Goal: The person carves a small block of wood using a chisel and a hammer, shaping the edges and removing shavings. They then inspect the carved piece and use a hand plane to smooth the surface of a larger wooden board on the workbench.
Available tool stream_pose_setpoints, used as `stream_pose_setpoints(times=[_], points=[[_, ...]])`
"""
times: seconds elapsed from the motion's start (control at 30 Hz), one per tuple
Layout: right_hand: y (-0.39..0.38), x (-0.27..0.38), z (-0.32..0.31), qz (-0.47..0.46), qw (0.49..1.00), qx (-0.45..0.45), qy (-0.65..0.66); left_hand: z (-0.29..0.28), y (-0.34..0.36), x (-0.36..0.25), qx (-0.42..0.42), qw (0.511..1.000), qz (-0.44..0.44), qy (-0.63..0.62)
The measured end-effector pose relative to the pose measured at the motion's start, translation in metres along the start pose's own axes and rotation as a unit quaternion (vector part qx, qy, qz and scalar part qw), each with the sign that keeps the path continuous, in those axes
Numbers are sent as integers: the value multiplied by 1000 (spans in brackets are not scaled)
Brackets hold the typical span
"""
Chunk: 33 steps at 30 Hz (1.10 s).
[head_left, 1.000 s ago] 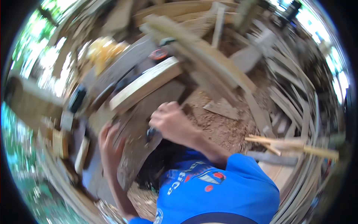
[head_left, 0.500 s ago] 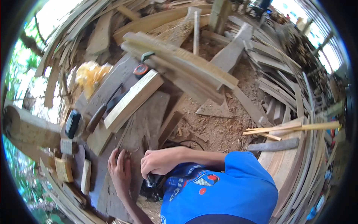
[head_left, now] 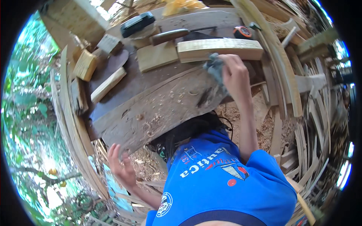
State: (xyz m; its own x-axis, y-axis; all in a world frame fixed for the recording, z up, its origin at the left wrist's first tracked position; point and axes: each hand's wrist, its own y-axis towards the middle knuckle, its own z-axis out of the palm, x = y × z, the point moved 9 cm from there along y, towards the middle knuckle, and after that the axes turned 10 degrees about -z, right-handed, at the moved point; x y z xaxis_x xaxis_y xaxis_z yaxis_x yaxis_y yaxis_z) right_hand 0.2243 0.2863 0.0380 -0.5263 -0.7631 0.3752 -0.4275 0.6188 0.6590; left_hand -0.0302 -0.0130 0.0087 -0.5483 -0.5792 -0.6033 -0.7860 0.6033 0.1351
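A weathered wooden plank, strewn with shavings, lies across the bench in front of me. My right hand is closed on a crumpled grey-blue cloth at the plank's right end, beside a pale squared timber. My left hand is just off the plank's near left corner, fingers apart, with no held thing showing. Beyond the plank are a flat wood block, a wooden-handled tool with a thin dark shaft, and an orange-and-black tape measure.
A dark case-like object sits at the bench's far side. Small wood offcuts lie on the left, with a narrow stick nearby. Long boards slant along the right. Sawdust and wood scraps cover the ground there.
The view has swung, so the bench now lies across it. My right hand has moved from near my lap to the plank's right end. My left hand has come off the plank's surface.
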Motion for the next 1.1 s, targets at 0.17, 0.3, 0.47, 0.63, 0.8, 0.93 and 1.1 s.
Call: stream_pose_setpoints(times=[0.17,0.3,0.47,0.63,0.8,0.93,1.1], points=[[-47,132,95,-155,937,196,245,-17,-17,85,-122,951,-181,-217],[-67,209,95,-276,750,362,480,8,-19,108,-136,861,-263,-413],[18,33,30,-12,996,44,81,30,-41,134,-120,810,-389,-423],[-9,36,78,28,981,158,-108,42,-31,139,-118,811,-356,-449],[-44,231,161,-245,897,240,278,41,-30,142,-71,844,-358,-393],[-130,330,136,-439,566,480,507,40,-36,146,-2,864,-374,-339],[-23,240,120,-299,797,300,430,56,-80,168,17,834,-384,-396]])
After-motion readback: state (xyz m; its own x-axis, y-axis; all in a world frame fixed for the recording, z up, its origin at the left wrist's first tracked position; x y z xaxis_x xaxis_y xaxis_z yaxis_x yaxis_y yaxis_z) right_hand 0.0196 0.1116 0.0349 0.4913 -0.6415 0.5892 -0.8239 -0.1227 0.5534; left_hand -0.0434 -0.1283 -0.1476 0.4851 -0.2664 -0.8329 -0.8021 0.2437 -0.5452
